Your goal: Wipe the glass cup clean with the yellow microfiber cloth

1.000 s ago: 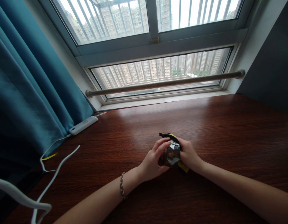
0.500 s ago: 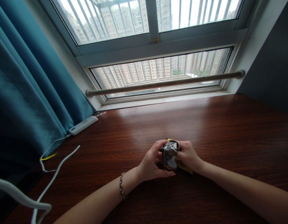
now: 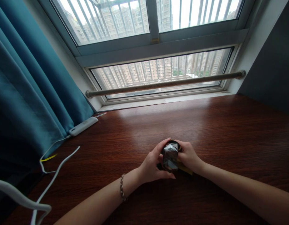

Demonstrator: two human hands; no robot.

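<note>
Between my hands, just above or on the brown wooden tabletop, is a shiny dark silver packet [image 3: 170,157] with a glossy, crinkled surface. Black and yellow edging shows along its top, and a yellowish flap [image 3: 185,168] sticks out low on its right. My left hand [image 3: 156,162] curves round the packet's left side, index finger at the top and thumb beneath. On the other side, my right hand [image 3: 188,156] is closed on the packet's right edge, its fingertips partly hidden. What is inside the packet cannot be made out.
The wooden tabletop [image 3: 125,131] reaches to a window with a metal rail [image 3: 167,85]. At the left hang blue curtains [image 3: 48,78], with a white power strip [image 3: 83,126] by their hem. White cables [image 3: 62,164] and a yellow strip [image 3: 49,157] lie nearby.
The packet has turned slightly, and less yellow shows at its top. My left index finger has shifted a little up along the upper edge. My right hand stays nearly still.
</note>
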